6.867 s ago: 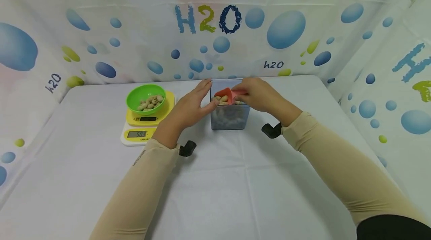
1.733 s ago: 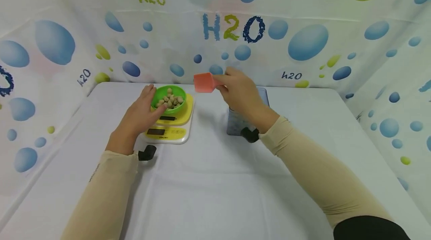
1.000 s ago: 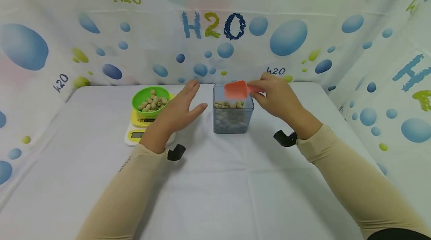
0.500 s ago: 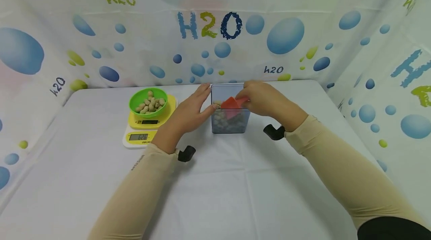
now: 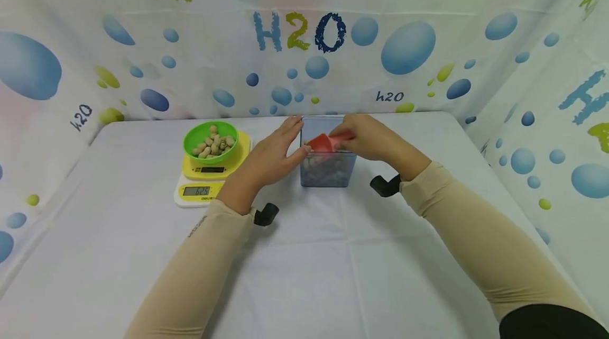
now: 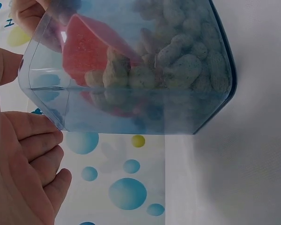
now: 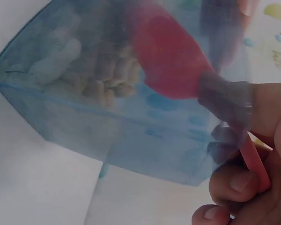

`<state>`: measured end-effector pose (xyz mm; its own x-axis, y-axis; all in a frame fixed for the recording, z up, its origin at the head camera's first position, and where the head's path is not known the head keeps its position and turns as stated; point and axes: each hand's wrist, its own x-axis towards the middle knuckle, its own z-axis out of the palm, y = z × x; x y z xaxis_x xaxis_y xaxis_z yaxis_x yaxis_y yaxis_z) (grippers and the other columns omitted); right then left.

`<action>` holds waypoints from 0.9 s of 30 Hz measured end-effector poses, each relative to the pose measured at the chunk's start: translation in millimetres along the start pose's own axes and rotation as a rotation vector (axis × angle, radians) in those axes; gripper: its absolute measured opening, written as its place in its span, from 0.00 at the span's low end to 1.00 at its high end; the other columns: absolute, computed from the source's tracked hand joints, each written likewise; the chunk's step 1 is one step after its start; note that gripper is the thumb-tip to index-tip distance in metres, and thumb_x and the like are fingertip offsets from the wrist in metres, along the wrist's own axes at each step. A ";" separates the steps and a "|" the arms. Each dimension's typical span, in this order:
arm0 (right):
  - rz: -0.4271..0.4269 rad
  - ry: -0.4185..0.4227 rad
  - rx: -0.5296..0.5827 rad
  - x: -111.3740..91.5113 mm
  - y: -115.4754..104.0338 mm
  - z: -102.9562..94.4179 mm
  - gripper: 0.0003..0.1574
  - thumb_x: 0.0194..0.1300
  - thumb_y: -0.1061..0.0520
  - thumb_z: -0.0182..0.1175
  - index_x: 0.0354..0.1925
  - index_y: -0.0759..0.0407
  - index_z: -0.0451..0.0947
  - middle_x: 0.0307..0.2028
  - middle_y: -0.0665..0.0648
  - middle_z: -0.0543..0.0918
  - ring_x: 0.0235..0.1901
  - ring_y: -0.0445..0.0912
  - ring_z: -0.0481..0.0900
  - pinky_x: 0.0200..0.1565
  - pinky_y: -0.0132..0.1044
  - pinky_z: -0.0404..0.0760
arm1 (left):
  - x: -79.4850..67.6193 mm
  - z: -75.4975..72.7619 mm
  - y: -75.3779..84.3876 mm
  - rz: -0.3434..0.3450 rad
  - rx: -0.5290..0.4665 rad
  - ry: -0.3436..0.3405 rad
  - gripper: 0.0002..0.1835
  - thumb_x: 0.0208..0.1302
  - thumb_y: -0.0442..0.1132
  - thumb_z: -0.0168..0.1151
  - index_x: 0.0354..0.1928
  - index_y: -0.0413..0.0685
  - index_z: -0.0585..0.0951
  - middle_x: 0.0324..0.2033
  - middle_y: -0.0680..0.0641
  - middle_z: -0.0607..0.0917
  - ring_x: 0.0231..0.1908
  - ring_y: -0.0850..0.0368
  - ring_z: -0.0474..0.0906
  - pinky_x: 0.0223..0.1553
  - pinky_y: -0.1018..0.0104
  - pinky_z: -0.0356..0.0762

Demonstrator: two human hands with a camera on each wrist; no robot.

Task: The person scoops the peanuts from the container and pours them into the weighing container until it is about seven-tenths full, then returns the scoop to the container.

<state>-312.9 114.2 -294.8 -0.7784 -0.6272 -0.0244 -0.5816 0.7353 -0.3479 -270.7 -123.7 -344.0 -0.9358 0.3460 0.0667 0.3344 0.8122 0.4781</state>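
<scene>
With its fingers curled round the handle, my right hand (image 5: 373, 139) grips a red scoop (image 5: 321, 143) whose bowl is down inside a clear bluish plastic container (image 5: 325, 170). Unshelled peanuts (image 6: 185, 65) partly fill the container, and some lie against the scoop in the left wrist view. My left hand (image 5: 266, 162) touches the container's left side near the rim, fingers extended. The handle (image 7: 255, 164) shows in the right wrist view between thumb and fingers. Further left, a green bowl (image 5: 192, 135) holding several peanuts sits on a yellow and white kitchen scale (image 5: 190, 191).
The scale's display (image 5: 196, 191) seems to read 625. A white cloth covers the table (image 5: 304, 275). Behind it hangs a white curtain (image 5: 200, 37) with blue and green spots.
Both hands have moved right from near the green bowl to the container, and the scoop has gone from raised to down inside it. The bowl holds more peanuts than in the oldest frame.
</scene>
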 end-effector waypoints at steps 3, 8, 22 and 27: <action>-0.002 0.005 0.020 -1.0 3.8 -0.7 0.20 0.65 0.52 0.66 0.54 0.55 0.84 0.39 0.54 0.82 0.39 0.48 0.73 0.39 0.40 0.75 | 0.4 -0.5 0.8 -0.004 0.000 -0.005 0.39 0.72 0.64 0.41 0.78 0.55 0.52 0.78 0.57 0.46 0.77 0.60 0.41 0.75 0.54 0.51; 0.051 0.024 0.124 -5.9 11.7 -7.7 0.22 0.66 0.52 0.65 0.57 0.53 0.82 0.41 0.54 0.82 0.42 0.49 0.74 0.41 0.43 0.76 | -0.2 -1.5 2.4 -0.020 -0.007 -0.011 0.41 0.71 0.67 0.42 0.79 0.57 0.50 0.78 0.57 0.46 0.78 0.59 0.41 0.75 0.51 0.51; 0.157 0.104 0.427 -9.1 28.6 1.0 0.26 0.68 0.47 0.63 0.62 0.51 0.78 0.54 0.54 0.81 0.49 0.50 0.78 0.52 0.47 0.80 | -2.1 -1.6 2.8 -0.017 -0.002 -0.014 0.40 0.72 0.65 0.41 0.79 0.57 0.49 0.78 0.56 0.45 0.77 0.58 0.42 0.75 0.51 0.52; 0.206 0.109 0.466 -13.7 35.5 2.2 0.27 0.67 0.46 0.63 0.63 0.50 0.78 0.57 0.54 0.79 0.51 0.50 0.78 0.54 0.49 0.80 | -1.7 -1.2 3.6 -0.019 -0.007 -0.007 0.39 0.72 0.64 0.42 0.79 0.57 0.49 0.79 0.55 0.46 0.77 0.58 0.42 0.75 0.52 0.52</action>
<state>-322.4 148.4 -309.0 -0.9004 -0.4325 -0.0471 -0.2661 0.6331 -0.7269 -268.0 -122.0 -341.4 -0.9414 0.3335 0.0516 0.3154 0.8152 0.4857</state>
